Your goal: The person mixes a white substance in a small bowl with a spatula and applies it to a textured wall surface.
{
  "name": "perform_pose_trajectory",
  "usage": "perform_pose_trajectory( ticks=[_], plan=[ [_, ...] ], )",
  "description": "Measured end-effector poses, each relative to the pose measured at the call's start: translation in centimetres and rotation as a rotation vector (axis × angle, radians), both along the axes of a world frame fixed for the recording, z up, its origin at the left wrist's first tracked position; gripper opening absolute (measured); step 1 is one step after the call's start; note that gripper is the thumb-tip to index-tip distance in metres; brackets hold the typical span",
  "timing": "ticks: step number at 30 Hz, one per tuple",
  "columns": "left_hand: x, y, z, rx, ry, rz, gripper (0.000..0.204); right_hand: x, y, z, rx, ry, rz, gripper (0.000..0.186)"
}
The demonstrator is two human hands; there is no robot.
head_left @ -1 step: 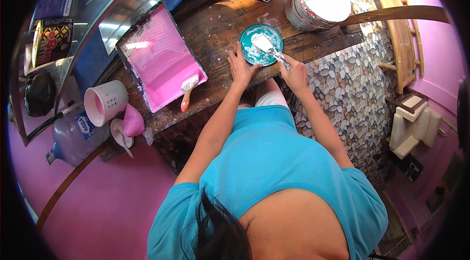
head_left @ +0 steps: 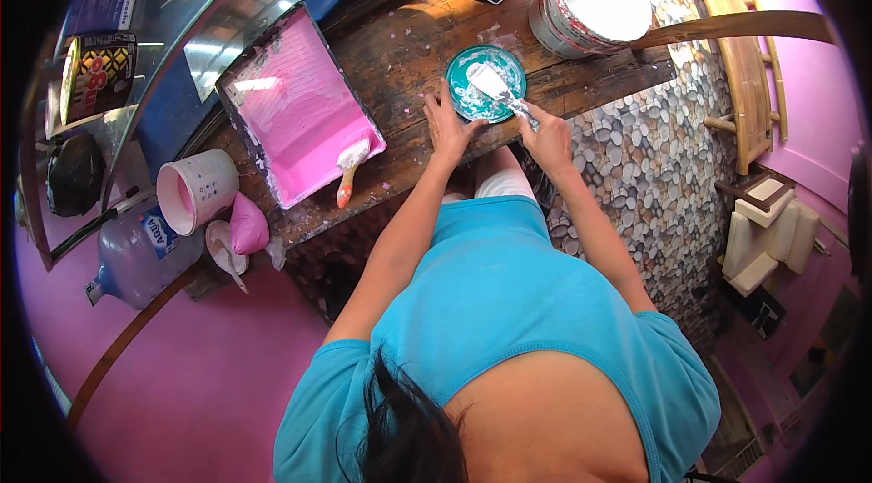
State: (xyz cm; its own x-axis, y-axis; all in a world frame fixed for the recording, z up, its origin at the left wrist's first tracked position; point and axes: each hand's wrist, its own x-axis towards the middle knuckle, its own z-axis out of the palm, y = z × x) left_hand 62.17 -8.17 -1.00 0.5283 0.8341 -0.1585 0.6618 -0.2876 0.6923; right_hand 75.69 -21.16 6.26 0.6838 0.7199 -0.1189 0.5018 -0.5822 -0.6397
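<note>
A person in a blue top (head_left: 481,251) works at a wooden table (head_left: 409,88), the left hand (head_left: 445,133) set against a round teal dish (head_left: 491,50), its thumb and fingers spread wide along the near-left rim. The right hand (head_left: 548,138) closes its fingers around the handle of a putty knife (head_left: 490,81), whose white-smeared blade rests over the dish's white-streaked middle. The dish sits near the table's front edge, between a paint tray (head_left: 324,39) coated in pink to the left and a white-filled bucket (head_left: 556,27) to the right. A paintbrush (head_left: 345,185) lies across the tray's near right corner, its orange-tipped handle pointing toward the person.
</note>
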Motion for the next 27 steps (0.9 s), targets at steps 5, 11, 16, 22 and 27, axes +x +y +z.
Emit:
perform_pose_trajectory(
  ticks=[5,11,16,22,27],
  plan=[
    [-0.2,0.0,-0.1,-0.013,-0.012,-0.004,0.116,-0.4,-2.7,2.0,0.041,-0.041,0.031,0.03],
    [-0.1,-0.1,-0.2,-0.014,-0.024,-0.014,0.116,-1.2,-3.4,0.5,-0.004,-0.052,0.033,0.029],
    [-0.3,0.0,-0.1,-0.023,-0.02,-0.01,0.116,0.5,-3.2,2.1,0.001,-0.031,-0.03,0.026],
    [-0.1,0.1,0.0,-0.029,-0.001,-0.012,0.116,0.8,-4.5,1.9,-0.134,-0.075,-0.04,0.026],
    [0.0,0.1,0.4,-0.066,-0.004,-0.015,0.117,1.2,-2.7,1.1,0.003,-0.064,-0.023,0.027]
  ],
)
